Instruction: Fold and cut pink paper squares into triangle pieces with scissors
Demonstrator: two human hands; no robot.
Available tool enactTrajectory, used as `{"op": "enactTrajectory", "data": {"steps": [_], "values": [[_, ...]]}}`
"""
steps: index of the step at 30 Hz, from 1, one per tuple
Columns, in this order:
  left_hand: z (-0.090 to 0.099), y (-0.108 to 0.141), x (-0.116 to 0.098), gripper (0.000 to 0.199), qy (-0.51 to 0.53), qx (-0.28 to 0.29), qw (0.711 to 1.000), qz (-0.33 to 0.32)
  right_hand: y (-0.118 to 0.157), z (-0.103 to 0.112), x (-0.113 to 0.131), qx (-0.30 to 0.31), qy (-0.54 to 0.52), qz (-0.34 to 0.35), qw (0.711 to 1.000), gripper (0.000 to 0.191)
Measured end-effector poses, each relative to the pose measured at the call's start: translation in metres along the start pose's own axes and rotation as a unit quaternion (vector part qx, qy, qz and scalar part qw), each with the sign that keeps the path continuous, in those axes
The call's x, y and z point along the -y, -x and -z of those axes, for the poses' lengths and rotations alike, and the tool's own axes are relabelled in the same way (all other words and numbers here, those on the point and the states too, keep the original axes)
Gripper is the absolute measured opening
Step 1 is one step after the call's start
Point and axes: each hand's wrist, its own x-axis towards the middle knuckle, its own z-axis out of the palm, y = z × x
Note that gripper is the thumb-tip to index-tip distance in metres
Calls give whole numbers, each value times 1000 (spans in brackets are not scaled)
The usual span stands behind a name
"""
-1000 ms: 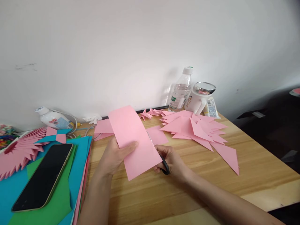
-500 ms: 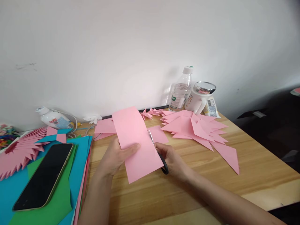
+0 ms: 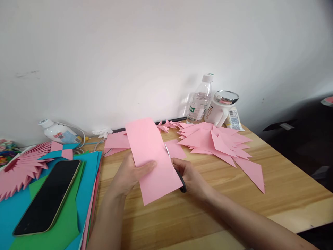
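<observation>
A person's left hand (image 3: 132, 173) grips a rectangular pink paper sheet (image 3: 156, 163) at its left edge, thumb flat on the face, above a wood-grain worktop (image 3: 208, 222), while the right hand (image 3: 188, 175) holds black-handled scissors (image 3: 182, 180) at the sheet's right edge. The fingers of the right hand are curled at the handles, which the sheet partly hides; a slim metal blade shows beside the paper's edge.

Behind the sheet, pink paper pieces (image 3: 175, 148) lie on the worktop, with small folded pink paper stars (image 3: 164, 126) near the wall. To the right spreads a heap of pointed pink paper cutouts (image 3: 201, 139). Beyond it stand a clear plastic bottle (image 3: 199, 104), its cap white and green, and a white mug (image 3: 215, 111) with a mirror-like lid, a small printed packet (image 3: 234, 119) just beside it.

At left, a smartphone (image 3: 48, 196), its screen dark, rests on green paper (image 3: 65, 215) atop blue paper sheets (image 3: 88, 180). A pleated pink paper piece (image 3: 23, 170) lies near a pink-and-blue paper bow (image 3: 61, 151), and a white bottle (image 3: 58, 132) leans at a tilt near the wall, beside a looped cable (image 3: 82, 133).
</observation>
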Motion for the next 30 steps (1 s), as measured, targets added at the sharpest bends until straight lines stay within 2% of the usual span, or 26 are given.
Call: {"op": "enactTrajectory", "data": {"steps": [10, 18, 30], "values": [[-3, 1, -3, 40, -9, 10, 1000, -9, -1, 2, -2, -1, 10, 9, 1000, 28], [-4, 1, -1, 36, -11, -17, 1000, -9, 0, 2, -5, -10, 12, 2, 1000, 27], [-4, 1, -1, 39, -19, -26, 999, 1, -1, 3, -8, -14, 4, 10, 1000, 33]]}}
